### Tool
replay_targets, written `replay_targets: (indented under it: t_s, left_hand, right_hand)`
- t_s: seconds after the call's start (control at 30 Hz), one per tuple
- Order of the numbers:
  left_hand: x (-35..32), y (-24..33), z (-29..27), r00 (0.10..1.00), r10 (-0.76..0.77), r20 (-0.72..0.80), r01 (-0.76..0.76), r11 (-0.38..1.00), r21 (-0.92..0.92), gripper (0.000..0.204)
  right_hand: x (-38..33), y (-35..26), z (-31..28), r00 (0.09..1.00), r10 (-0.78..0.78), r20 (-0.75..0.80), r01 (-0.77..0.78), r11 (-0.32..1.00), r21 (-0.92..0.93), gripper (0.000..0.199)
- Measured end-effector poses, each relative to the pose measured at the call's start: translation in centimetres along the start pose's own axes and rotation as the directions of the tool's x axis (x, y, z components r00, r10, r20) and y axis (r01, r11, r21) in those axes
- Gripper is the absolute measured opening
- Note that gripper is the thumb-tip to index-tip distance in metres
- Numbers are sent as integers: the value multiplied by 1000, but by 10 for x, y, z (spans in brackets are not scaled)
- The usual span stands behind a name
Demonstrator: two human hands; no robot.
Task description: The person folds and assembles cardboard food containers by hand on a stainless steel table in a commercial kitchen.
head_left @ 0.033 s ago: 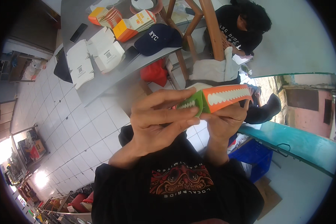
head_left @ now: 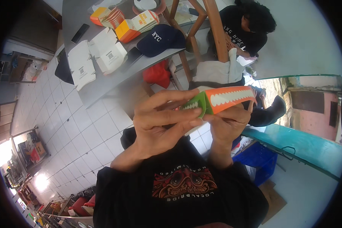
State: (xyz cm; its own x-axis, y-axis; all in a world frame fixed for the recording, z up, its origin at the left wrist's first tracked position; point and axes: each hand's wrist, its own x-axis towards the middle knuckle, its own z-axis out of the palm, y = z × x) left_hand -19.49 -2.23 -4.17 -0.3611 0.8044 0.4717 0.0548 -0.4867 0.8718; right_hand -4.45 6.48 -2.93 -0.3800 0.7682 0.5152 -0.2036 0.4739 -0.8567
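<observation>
Up in front of my chest I hold a small cardboard box [head_left: 231,97], orange with a white scalloped band and a green end [head_left: 203,103]. My left hand [head_left: 155,119] pinches the green end between thumb and fingers. From below and behind, my right hand [head_left: 230,122] grips the orange part, with its thumb near the corner where green meets orange. The box's underside and the right fingertips are partly hidden.
A grey table [head_left: 102,85] ahead bears flattened white cartons [head_left: 108,55], orange-yellow boxes [head_left: 127,31], a phone [head_left: 80,33] and a dark cap [head_left: 161,40]. A wooden chair [head_left: 216,30] stands beside it. Another person [head_left: 237,30] sits far right. A blue crate [head_left: 258,161] lies at right.
The green end of the box has shifted very slightly at my left fingers. Both hands keep their places and grips.
</observation>
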Motion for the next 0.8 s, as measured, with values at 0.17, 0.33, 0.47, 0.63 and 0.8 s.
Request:
replay_targets:
  t_s: [0.17, 0.33, 0.47, 0.63, 0.8]
  left_hand:
    - [3, -4, 1, 999, 46, -15, -46, 999, 7, 29]
    - [5, -9, 2, 997, 70, -22, -69, 997, 44, 29]
    - [6, -8, 2, 998, 65, -8, -64, 996, 69, 30]
    - [9, -6, 0, 989, 148, 25, -149, 938, 313, 33]
    - [8, -31, -3, 916, 400, -14, -356, 829, 431, 26]
  right_hand:
    - [-12, 7, 3, 995, 93, -40, -89, 991, 103, 21]
    - [-15, 5, 11, 993, 101, -57, -92, 985, 146, 21]
    - [-22, 5, 8, 995, 89, -43, -88, 996, 25, 23]
    - [-26, 7, 18, 989, 137, -61, -113, 948, 298, 30]
    - [-29, 15, 23, 914, 404, -23, -361, 840, 405, 21]
